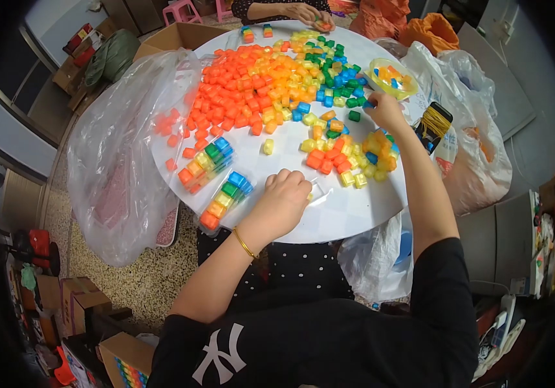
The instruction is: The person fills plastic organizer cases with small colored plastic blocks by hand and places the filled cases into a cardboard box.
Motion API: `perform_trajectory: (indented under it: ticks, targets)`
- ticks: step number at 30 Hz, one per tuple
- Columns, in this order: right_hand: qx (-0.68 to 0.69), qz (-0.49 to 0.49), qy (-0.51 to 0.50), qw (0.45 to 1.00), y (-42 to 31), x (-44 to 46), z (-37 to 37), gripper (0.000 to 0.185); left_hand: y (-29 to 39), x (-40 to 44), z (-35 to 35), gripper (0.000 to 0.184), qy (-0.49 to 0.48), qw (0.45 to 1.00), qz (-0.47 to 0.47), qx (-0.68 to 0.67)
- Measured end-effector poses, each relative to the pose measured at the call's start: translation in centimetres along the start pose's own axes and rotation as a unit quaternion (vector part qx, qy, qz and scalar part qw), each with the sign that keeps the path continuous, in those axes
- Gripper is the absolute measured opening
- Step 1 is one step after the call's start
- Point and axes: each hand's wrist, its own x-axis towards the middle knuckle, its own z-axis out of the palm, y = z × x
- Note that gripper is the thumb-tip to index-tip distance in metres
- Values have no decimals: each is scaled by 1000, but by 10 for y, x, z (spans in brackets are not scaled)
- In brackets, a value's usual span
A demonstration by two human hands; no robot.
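Observation:
My left hand (pixel 284 197) rests low over the white round table (pixel 348 216), its fingers curled at a clear plastic piece (pixel 319 193); what they grip is partly hidden. Left of it lie clear packs of coloured cubes (pixel 226 200) in rows of red, orange, yellow, green and blue. My right hand (pixel 383 108) is at the table's right side, fingers pinched at a blue cube (pixel 369 105) beside a yellow bowl (pixel 392 79). Loose orange-red cubes (pixel 232 87) cover the back left, and a smaller mixed pile (pixel 332 157) sits between my hands.
Another person's hands (pixel 312 15) work at the far edge. A large clear plastic bag (pixel 125 149) hangs at the left edge; white bags (pixel 478 155) stand at the right, near a black holder with yellow bands (pixel 434 123). An open carton (pixel 177 39) stands behind.

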Motion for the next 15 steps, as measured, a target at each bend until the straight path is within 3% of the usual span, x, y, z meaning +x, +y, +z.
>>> perform_trajectory:
  ticks: [1, 5, 8, 11, 13, 14, 15]
  targets:
    - [1, 2, 1, 1000, 9, 8, 7, 25, 1, 0, 1, 13, 43, 999, 26, -15]
    - [-26, 14, -93, 995, 12, 22, 18, 32, -3, -2, 1, 17, 42, 997, 49, -41]
    - [76, 61, -103, 990, -4, 15, 14, 36, -4, -5, -4, 20, 37, 996, 60, -57]
    - [34, -14, -103, 994, -10, 6, 16, 42, 1, 3, -13, 19, 34, 992, 51, -112]
    - [-13, -52, -70, 996, -12, 2, 20, 45, 1, 5, -14, 19, -11, 981, -73, -179]
    - [-12, -50, -73, 996, -16, -5, 18, 45, -1, 4, -13, 19, -13, 981, -75, -181]
    - [45, -28, -1, 999, -20, -15, 18, 45, -5, 4, -11, 18, 0, 985, -39, -170]
